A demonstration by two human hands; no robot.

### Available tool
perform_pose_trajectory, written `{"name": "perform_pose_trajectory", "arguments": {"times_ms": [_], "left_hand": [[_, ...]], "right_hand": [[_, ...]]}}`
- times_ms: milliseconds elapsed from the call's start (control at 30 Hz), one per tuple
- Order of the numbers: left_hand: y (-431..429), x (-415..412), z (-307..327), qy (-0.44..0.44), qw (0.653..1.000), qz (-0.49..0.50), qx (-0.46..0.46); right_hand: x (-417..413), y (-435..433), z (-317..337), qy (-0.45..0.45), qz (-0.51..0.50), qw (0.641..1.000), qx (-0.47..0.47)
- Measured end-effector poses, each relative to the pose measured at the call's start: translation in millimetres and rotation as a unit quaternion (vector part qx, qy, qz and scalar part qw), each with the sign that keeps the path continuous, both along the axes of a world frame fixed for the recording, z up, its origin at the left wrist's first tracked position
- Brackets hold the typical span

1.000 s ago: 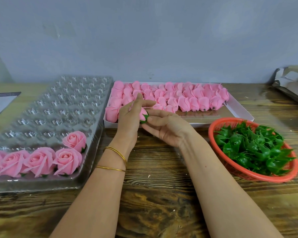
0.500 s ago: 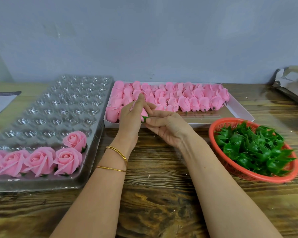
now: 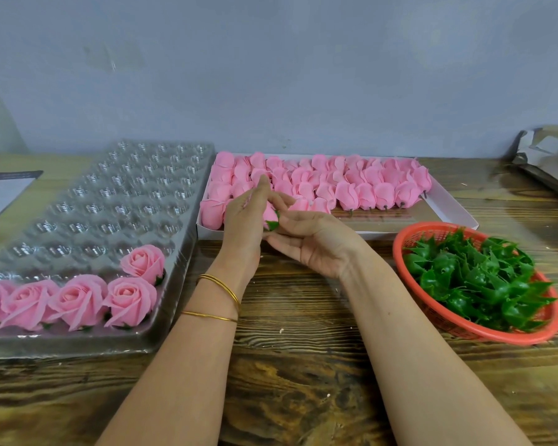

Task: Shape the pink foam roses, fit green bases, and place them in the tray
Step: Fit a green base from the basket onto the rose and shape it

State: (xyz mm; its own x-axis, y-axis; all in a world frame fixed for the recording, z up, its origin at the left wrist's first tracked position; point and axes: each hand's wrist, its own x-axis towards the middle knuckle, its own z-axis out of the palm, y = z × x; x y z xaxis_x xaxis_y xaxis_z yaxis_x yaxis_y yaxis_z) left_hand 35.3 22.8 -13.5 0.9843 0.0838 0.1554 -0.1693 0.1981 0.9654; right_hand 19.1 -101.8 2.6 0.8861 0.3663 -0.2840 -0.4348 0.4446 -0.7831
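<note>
Hardly anything is shifting since half a second ago. The left hand (image 3: 242, 223) and right hand (image 3: 313, 249) are staying in front of the white box (image 3: 448, 214). Only the right palm is rolling a little more upward, so the green base (image 3: 273, 225) is showing more plainly.

The wooden table (image 3: 303, 381) is carrying everything. On its left side the clear plastic tray (image 3: 110, 194) is lying lengthwise. Finished roses (image 3: 78, 300) are filling the pockets along its near end, with one more starting the next row, and the other pockets are standing bare. It is sitting just beside the left arm, probably so a done flower can go straight in.

The white box is holding rows of unshaped buds (image 3: 351, 185), and its near strip is showing bare. The red basket (image 3: 496, 338), near the right arm, is holding a heap of loose green bases (image 3: 477, 281), likely kept there for quick picking.

The left hand is wrapping fingers and thumb round the pink foam rose (image 3: 269, 215), forefinger sticking up, steadying the flower just in front of the box. The right hand, palm up and half open, is pinching the green base against the rose's underside, apparently seating it.
</note>
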Motion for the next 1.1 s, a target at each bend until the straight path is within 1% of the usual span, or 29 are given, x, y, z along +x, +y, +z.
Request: {"name": "perform_pose_trajectory", "arguments": {"times_ms": [267,533,767,967,1100], "left_hand": [[1.7,-1.7,1.1,0.008,1.0,-0.023,0.009],[4.1,0.8,1.8,0.009,0.999,-0.045,0.021],[2.0,-1.2,2.0,0.013,0.998,-0.044,0.037],[1.2,-0.1,1.6,0.005,0.999,-0.052,0.015],[0.7,0.1,0.3,0.002,0.999,-0.035,0.013]], "right_hand": [[1.9,-0.3,-2.2,0.01,0.003,1.0,0.017],[0.7,0.3,-0.9,-0.014,0.016,1.0,0.016],[-0.2,0.5,-0.7,-0.023,-0.01,1.0,0.009],[-0.4,1.1,-0.6,-0.021,-0.028,0.999,0.021],[0.1,1.6,0.5,-0.01,-0.014,0.999,0.028]]}}
